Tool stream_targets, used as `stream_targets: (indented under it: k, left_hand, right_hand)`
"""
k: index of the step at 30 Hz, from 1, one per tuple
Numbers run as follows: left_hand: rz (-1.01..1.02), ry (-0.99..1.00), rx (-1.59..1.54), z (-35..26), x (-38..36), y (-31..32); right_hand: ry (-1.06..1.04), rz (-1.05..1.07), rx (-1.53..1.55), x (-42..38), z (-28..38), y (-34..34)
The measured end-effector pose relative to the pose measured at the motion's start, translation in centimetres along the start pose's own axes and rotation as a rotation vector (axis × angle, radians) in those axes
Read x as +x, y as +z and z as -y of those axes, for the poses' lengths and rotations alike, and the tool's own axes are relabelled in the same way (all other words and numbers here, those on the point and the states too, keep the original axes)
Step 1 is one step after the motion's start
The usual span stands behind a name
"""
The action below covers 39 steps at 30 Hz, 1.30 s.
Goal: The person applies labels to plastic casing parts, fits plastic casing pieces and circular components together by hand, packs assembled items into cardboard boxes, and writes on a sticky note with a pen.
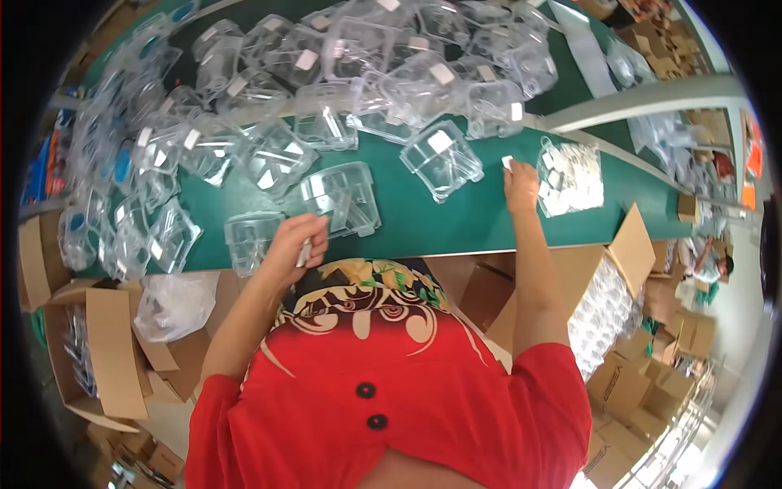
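One small white piece is pinched in the right hand; a pale item is gripped in the left hand, near a clear container.

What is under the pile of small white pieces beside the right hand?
Green tabletop shows on both sides of the small white pieces; what lies directly beneath them is covered, so I cannot tell.
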<state>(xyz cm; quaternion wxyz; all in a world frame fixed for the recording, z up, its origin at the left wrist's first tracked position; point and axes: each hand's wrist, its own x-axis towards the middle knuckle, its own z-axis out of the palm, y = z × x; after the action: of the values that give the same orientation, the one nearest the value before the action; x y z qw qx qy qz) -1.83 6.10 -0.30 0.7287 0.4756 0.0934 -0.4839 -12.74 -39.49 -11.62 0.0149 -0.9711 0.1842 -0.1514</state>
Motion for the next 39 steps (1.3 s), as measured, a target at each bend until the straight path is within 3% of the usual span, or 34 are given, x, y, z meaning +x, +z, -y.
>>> stream_targets:
  k: [2, 4, 6, 7, 8, 9, 10, 11, 13, 16, 17, 20, 21, 22, 26, 29, 30, 33, 37, 39]
  left_hand:
    - [0.011, 0.019, 0.061, -0.2, 0.3, 0.7]
    - [0.020, 0.055, 0.158, 0.0, 1.0, 0.8]
    - [-0.003, 0.127, 0.399, -0.2, 1.6, 2.3]
    - [-0.015, 0.159, 0.524, -0.3, 1.8, 3.0]
    - [0.018, 0.325, 0.605, 0.3, 2.5, 3.4]
    - [0.052, 0.495, 0.685, 0.9, 3.4, 3.7]
    - [0.077, 0.503, 0.670, 1.0, 3.5, 4.1]
    - [0.060, 0.455, 0.677, 0.8, 3.2, 3.9]
    - [0.029, 0.361, 0.694, 0.1, 2.8, 3.1]
    - [-0.002, 0.224, 0.093, 0.6, 1.8, 2.9]
    - [0.002, 0.146, -0.153, 0.9, 1.6, 3.0]
    - [-0.057, 0.049, -0.164, 1.7, 1.4, 3.8]
    - [-0.104, 0.012, -0.168, 1.8, 1.4, 3.8]
    - [0.010, 0.069, -0.189, 1.9, 1.5, 2.9]
    - [-0.163, -0.105, -0.142, 2.1, 1.5, 3.0]
    - [-0.062, -0.217, -0.068, 2.4, 2.3, 1.2]
    - [-0.055, -0.223, 0.114, 1.9, 2.3, 0.9]
    - [-0.261, 0.533, 0.608, 3.9, 3.7, -2.0]
    - [-0.406, 0.527, 1.107, 0.7, 4.0, -2.4]
    - [-0.363, 0.464, 1.166, 0.7, 4.9, -3.2]
  right_hand:
    - [0.058, 0.069, -0.041, 0.0, -1.3, 0.6]
    - [0.366, -0.082, 0.279, 0.3, 4.1, -4.6]
    - [0.331, 0.088, 0.509, -0.4, 10.5, -9.0]
    - [0.149, 0.102, 0.632, -1.4, 13.0, -9.2]
    - [-0.139, 0.067, 0.638, -1.9, 16.3, -10.5]
    - [-0.222, 0.164, 0.770, -2.0, 19.3, -12.0]
    - [-0.292, 0.322, 0.818, -1.6, 21.6, -13.3]
    - [-0.269, 0.320, 0.815, -1.6, 23.3, -13.3]
    - [-0.045, 0.383, 0.926, -0.9, 25.0, -13.1]
    - [0.453, 0.494, 1.787, -1.5, 26.7, -11.8]
    - [0.272, 0.395, 1.634, -1.7, 27.3, -11.6]
    - [-0.153, 0.171, 1.183, -3.1, 28.5, -9.8]
    - [-0.207, 0.146, 1.119, -3.5, 28.8, -9.9]
    - [-0.266, 0.118, 1.055, -3.5, 29.2, -10.2]
    - [-0.423, 0.078, 0.888, -3.8, 29.4, -9.2]
    - [-0.531, 0.071, 0.840, -3.6, 28.3, -7.5]
    - [-0.569, 0.067, 0.834, -3.3, 28.0, -6.9]
    - [-0.527, 0.005, 0.765, -0.9, 28.0, -6.2]
    - [-0.742, -0.112, 0.730, 0.7, 28.3, -3.2]
    - [-0.758, -0.104, 0.745, 0.8, 28.1, -2.7]
